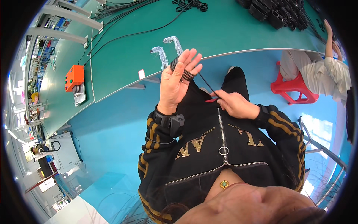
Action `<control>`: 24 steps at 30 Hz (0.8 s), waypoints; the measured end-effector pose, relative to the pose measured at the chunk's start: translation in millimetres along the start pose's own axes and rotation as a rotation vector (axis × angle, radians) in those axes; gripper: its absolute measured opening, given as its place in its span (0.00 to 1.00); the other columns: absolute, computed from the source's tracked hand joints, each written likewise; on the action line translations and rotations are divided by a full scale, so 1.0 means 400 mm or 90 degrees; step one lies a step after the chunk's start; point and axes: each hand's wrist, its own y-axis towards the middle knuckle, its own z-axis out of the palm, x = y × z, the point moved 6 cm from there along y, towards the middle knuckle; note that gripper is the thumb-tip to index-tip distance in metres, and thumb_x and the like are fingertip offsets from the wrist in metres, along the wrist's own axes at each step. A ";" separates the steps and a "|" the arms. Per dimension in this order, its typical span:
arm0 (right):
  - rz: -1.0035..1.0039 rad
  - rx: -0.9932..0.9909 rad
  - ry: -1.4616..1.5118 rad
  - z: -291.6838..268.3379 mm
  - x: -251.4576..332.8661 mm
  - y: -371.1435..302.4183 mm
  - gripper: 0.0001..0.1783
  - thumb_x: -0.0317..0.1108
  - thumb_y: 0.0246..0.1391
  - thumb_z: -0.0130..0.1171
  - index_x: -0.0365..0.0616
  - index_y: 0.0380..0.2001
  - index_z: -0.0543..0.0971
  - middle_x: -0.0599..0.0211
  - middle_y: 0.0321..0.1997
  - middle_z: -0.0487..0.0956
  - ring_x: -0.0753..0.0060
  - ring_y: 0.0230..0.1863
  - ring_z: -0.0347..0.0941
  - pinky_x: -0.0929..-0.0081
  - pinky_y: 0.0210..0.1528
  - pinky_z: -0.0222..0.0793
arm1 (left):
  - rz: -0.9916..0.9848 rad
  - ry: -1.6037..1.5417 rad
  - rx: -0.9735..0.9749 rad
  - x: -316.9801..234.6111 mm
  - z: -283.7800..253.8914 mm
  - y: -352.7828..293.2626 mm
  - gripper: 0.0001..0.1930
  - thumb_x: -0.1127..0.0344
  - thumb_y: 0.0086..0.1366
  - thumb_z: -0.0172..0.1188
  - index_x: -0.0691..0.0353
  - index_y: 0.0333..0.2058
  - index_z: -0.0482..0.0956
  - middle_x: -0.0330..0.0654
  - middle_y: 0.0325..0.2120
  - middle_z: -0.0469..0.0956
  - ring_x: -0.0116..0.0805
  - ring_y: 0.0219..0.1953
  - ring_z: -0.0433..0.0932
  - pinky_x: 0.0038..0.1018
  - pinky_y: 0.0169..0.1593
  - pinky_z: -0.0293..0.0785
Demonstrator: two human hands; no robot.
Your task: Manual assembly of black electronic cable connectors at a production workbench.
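Several turns of black cable [189,75] loop around the fingers of my left hand [173,84]. That hand is raised near the table edge, palm toward me, its fingers fairly straight within the coil. A straight length of the same cable runs down to my right hand [235,104], whose fingers are pinched on it in front of my torso. A small red piece [211,100] shows beside the right fingertips; I cannot make out what it is. Just beyond my left hand, two hooks wrapped in bluish-white material [160,56] [174,43] stand at the table edge.
Loose black cables [128,37] lie across the green table [126,59], with small black rings [190,5] and a pile of bundled black cables [274,15] farther back. An orange box [74,77] sits left. At right, another person [317,76] sits by a red stool [292,89].
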 end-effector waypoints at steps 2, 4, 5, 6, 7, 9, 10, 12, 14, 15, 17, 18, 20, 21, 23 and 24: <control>-0.112 0.020 -0.272 -0.010 0.043 -0.013 0.08 0.26 0.55 0.50 0.39 0.40 0.71 0.60 0.19 0.72 0.58 0.21 0.71 0.68 0.26 0.67 | 0.016 0.020 0.001 0.007 -0.010 0.001 0.23 0.63 0.70 0.47 0.72 0.58 0.62 0.58 0.58 0.62 0.53 0.60 0.64 0.40 0.59 0.68; -0.159 0.023 -0.409 -0.036 0.091 -0.019 0.06 0.27 0.55 0.51 0.39 0.36 0.72 0.59 0.19 0.72 0.55 0.22 0.72 0.66 0.27 0.67 | 0.000 0.163 0.018 0.032 -0.011 0.003 0.22 0.65 0.70 0.47 0.71 0.58 0.63 0.57 0.58 0.63 0.51 0.59 0.66 0.40 0.59 0.67; -0.230 -0.005 -0.428 -0.059 0.147 -0.008 0.08 0.26 0.53 0.53 0.38 0.37 0.73 0.59 0.21 0.72 0.54 0.24 0.72 0.64 0.28 0.67 | -0.006 0.237 0.022 0.039 -0.011 -0.004 0.21 0.66 0.70 0.47 0.71 0.58 0.63 0.56 0.58 0.64 0.50 0.59 0.66 0.40 0.59 0.67; -0.301 -0.033 -0.445 -0.075 0.189 0.004 0.09 0.24 0.51 0.54 0.36 0.38 0.73 0.58 0.23 0.73 0.53 0.26 0.72 0.62 0.30 0.67 | -0.009 0.237 0.023 0.044 -0.009 -0.014 0.21 0.66 0.70 0.47 0.71 0.58 0.63 0.56 0.58 0.64 0.50 0.59 0.66 0.40 0.59 0.67; -0.298 -0.037 -0.446 -0.091 0.200 0.026 0.09 0.24 0.51 0.54 0.36 0.38 0.73 0.58 0.23 0.73 0.53 0.26 0.72 0.62 0.30 0.67 | -0.031 0.246 0.035 0.055 -0.001 -0.024 0.21 0.66 0.70 0.48 0.71 0.57 0.64 0.55 0.56 0.66 0.46 0.58 0.68 0.38 0.58 0.67; -0.367 -0.159 -0.450 -0.135 0.227 0.063 0.09 0.23 0.51 0.54 0.36 0.38 0.74 0.56 0.28 0.75 0.55 0.32 0.73 0.66 0.33 0.69 | -0.078 0.262 0.063 0.077 0.013 -0.044 0.19 0.67 0.69 0.50 0.71 0.55 0.67 0.51 0.53 0.71 0.39 0.55 0.71 0.33 0.57 0.69; -0.361 -0.165 -0.454 -0.142 0.220 0.080 0.09 0.23 0.51 0.54 0.36 0.38 0.74 0.56 0.28 0.75 0.55 0.32 0.73 0.66 0.33 0.69 | -0.082 0.260 0.072 0.081 0.020 -0.046 0.19 0.67 0.69 0.50 0.71 0.55 0.67 0.51 0.53 0.71 0.39 0.55 0.71 0.33 0.57 0.69; -0.314 -0.144 -0.300 -0.147 0.181 0.118 0.09 0.24 0.54 0.52 0.37 0.39 0.75 0.58 0.31 0.76 0.61 0.34 0.74 0.70 0.36 0.70 | -0.141 0.226 0.095 0.094 0.033 -0.053 0.18 0.66 0.69 0.49 0.72 0.53 0.68 0.50 0.48 0.74 0.39 0.53 0.73 0.32 0.56 0.69; -0.290 -0.133 -0.221 -0.139 0.151 0.137 0.08 0.25 0.55 0.52 0.37 0.39 0.75 0.59 0.33 0.76 0.64 0.35 0.75 0.72 0.37 0.71 | -0.172 0.209 0.104 0.098 0.031 -0.057 0.18 0.66 0.70 0.49 0.73 0.53 0.69 0.50 0.46 0.76 0.39 0.52 0.74 0.32 0.56 0.70; -0.232 -0.103 -0.119 -0.131 0.126 0.149 0.09 0.27 0.57 0.50 0.38 0.40 0.75 0.61 0.32 0.77 0.67 0.35 0.75 0.72 0.37 0.70 | -0.179 0.206 0.121 0.097 0.028 -0.058 0.18 0.66 0.70 0.49 0.73 0.53 0.69 0.50 0.44 0.77 0.42 0.53 0.73 0.33 0.56 0.69; -0.114 -0.043 0.084 -0.110 0.078 0.165 0.10 0.32 0.61 0.48 0.40 0.40 0.75 0.65 0.30 0.77 0.74 0.37 0.75 0.74 0.38 0.69 | -0.194 0.198 0.155 0.098 0.025 -0.059 0.19 0.65 0.70 0.48 0.74 0.53 0.68 0.51 0.41 0.78 0.48 0.53 0.73 0.36 0.57 0.68; -0.112 -0.044 0.086 -0.105 0.070 0.166 0.10 0.32 0.61 0.48 0.40 0.40 0.75 0.65 0.30 0.77 0.74 0.37 0.75 0.74 0.38 0.69 | -0.197 0.198 0.155 0.100 0.025 -0.058 0.19 0.65 0.70 0.48 0.74 0.53 0.68 0.51 0.41 0.78 0.48 0.53 0.73 0.36 0.57 0.68; -0.039 0.004 0.260 -0.086 0.041 0.167 0.16 0.38 0.65 0.42 0.39 0.46 0.73 0.67 0.27 0.75 0.78 0.34 0.73 0.75 0.38 0.68 | -0.207 0.132 0.151 0.105 0.025 -0.057 0.18 0.65 0.70 0.48 0.74 0.51 0.70 0.50 0.38 0.79 0.41 0.49 0.76 0.32 0.54 0.70; -0.001 0.027 0.347 -0.077 0.030 0.166 0.20 0.40 0.67 0.39 0.38 0.49 0.72 0.68 0.25 0.75 0.81 0.33 0.72 0.76 0.38 0.67 | -0.212 0.099 0.149 0.109 0.026 -0.055 0.17 0.65 0.69 0.49 0.74 0.50 0.70 0.50 0.36 0.80 0.37 0.47 0.78 0.31 0.53 0.71; 0.024 0.063 0.377 -0.072 0.032 0.166 0.23 0.44 0.67 0.37 0.37 0.51 0.71 0.69 0.24 0.73 0.80 0.31 0.71 0.77 0.38 0.68 | -0.213 0.097 0.147 0.116 0.019 -0.052 0.17 0.65 0.69 0.49 0.74 0.50 0.70 0.50 0.36 0.80 0.37 0.45 0.78 0.30 0.52 0.71; 0.048 0.100 0.404 -0.065 0.035 0.165 0.26 0.47 0.67 0.34 0.36 0.53 0.70 0.71 0.22 0.71 0.80 0.30 0.71 0.79 0.37 0.68 | -0.211 0.095 0.147 0.118 0.018 -0.051 0.17 0.65 0.69 0.49 0.74 0.50 0.70 0.50 0.37 0.79 0.37 0.43 0.79 0.30 0.51 0.72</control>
